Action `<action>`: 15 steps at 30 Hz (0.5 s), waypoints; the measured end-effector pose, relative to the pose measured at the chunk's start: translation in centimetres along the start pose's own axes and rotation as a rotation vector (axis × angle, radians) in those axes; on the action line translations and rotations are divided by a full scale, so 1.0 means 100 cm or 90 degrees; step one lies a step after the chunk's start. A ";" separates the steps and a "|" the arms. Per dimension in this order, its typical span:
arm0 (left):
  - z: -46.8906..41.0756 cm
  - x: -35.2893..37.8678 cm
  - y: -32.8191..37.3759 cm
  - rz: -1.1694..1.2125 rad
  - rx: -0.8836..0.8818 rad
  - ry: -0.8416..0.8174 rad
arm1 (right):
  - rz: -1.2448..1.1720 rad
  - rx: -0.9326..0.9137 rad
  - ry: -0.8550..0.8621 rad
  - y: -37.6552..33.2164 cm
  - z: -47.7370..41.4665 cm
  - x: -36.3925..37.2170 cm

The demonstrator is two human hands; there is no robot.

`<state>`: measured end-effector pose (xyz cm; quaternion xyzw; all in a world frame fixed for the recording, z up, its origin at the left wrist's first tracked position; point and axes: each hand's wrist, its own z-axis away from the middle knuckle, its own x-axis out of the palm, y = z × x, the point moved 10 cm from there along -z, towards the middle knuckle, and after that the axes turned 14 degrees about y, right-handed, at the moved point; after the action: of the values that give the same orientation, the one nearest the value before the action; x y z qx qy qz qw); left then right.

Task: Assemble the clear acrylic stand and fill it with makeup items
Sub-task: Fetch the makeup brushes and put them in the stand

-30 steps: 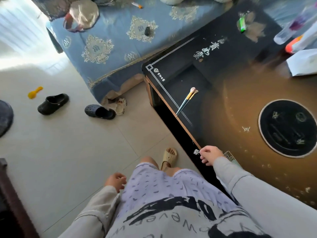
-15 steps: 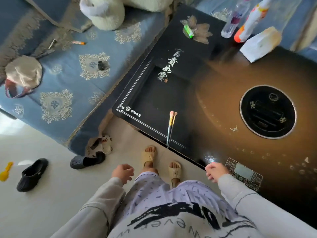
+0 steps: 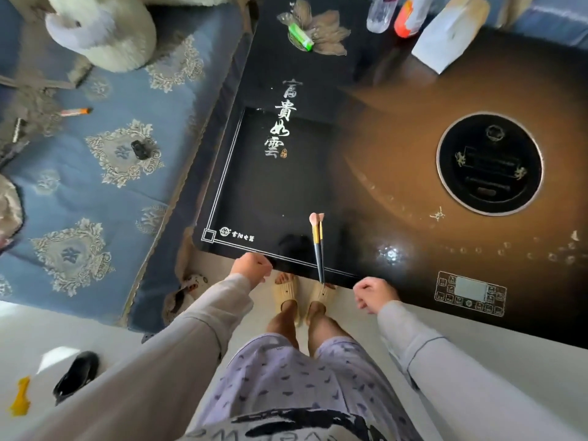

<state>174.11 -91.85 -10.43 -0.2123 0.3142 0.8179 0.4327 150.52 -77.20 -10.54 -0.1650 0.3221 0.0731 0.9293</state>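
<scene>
Two makeup brushes [image 3: 317, 246] with pink heads and dark handles lie side by side on the black glossy table [image 3: 273, 186], their handle ends reaching the near edge. My left hand [image 3: 251, 269] is curled into a loose fist at the table's near edge, left of the brushes. To the right of the brushes, at the same edge, my right hand [image 3: 374, 292] is also curled, with nothing visible in it. No acrylic stand is in view.
At the table's far end stand a clear bottle [image 3: 380, 11], an orange bottle [image 3: 407, 19], a white box [image 3: 448, 36] and a green tube [image 3: 300, 36]. A round black inset [image 3: 490, 163] and a control panel [image 3: 471, 292] sit on the right. A blue sofa [image 3: 95, 186] is on the left.
The view has swung to face the table squarely. My left hand rose from beside my leg to the table edge. My right hand stayed near the edge; the small item it pinched no longer shows.
</scene>
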 end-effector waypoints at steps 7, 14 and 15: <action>-0.011 0.048 0.045 -0.061 0.045 0.028 | -0.038 -0.035 0.024 -0.056 -0.034 0.014; -0.026 0.070 0.069 -0.037 0.039 0.116 | 0.037 -0.062 0.085 -0.072 -0.045 0.036; -0.027 0.072 0.070 -0.044 0.040 0.114 | 0.058 -0.071 0.095 -0.072 -0.046 0.036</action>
<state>164.59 -92.58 -14.53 -0.2819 0.3694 0.7699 0.4376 152.43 -85.48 -14.27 -0.2065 0.3931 0.1204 0.8879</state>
